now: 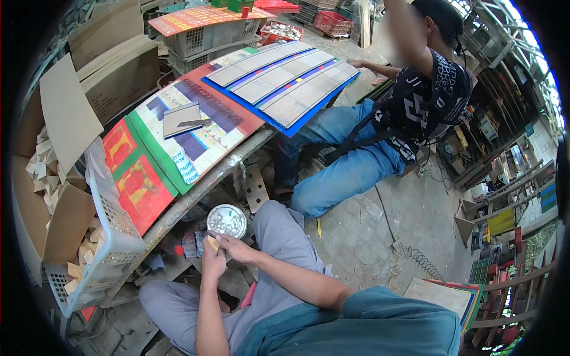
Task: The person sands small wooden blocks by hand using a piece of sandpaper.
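Note:
My left hand is closed around a small light wooden piece, above my lap. Against the same piece, from the right, my right hand is closed too; what its fingertips grip is too small to make out. Just beyond both hands stands a round metal tin with small shiny bits inside. A knife lies on a small pale board on the bench, beyond my hands. Farther off on the bench is a blue-edged panel with pale strips.
A co-worker in jeans sits at the right side of the bench. At left, a white plastic basket and cardboard boxes hold wooden pieces. A coiled hose lies on the floor, near stacked boards.

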The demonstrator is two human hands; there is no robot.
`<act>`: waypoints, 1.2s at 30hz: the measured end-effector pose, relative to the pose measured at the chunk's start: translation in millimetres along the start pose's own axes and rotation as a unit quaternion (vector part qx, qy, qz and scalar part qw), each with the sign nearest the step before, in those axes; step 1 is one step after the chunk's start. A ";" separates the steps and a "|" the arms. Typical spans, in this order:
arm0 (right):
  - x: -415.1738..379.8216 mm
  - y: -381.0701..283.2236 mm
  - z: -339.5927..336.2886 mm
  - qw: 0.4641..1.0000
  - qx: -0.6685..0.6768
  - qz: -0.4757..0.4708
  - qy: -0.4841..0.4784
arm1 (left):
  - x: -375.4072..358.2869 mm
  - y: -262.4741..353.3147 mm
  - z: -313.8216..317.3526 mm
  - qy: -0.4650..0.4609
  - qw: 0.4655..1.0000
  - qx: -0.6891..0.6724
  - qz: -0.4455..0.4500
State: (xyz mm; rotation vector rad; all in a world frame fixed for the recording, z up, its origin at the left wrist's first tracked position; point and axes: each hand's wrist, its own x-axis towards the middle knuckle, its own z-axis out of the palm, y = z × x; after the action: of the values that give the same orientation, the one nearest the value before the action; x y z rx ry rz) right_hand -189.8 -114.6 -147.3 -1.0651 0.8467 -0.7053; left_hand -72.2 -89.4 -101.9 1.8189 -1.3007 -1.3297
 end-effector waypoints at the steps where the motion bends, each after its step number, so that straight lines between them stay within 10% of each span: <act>1: -0.3 0.6 -0.2 1.000 -0.001 0.001 0.000 | 1.1 -3.3 0.1 0.000 1.000 -0.001 -0.001; 14: -0.9 -0.8 4.8 0.997 -0.025 -0.029 0.064 | 17.3 -26.0 0.7 0.036 0.999 0.012 0.031; 26: -10.3 -11.0 14.8 0.990 -0.096 -0.075 -0.064 | 34.1 -58.4 12.2 0.160 0.979 -0.122 -0.020; 36: 1.8 3.5 0.1 0.998 -0.052 -0.021 0.003 | 5.5 -22.9 11.3 0.015 0.998 -0.008 0.062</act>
State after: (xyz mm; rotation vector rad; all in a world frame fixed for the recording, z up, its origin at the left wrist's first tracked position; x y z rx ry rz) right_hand -188.5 -114.9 -151.0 -1.1786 0.8752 -0.7056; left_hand -73.5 -84.1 -127.4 1.7124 -1.3603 -1.2394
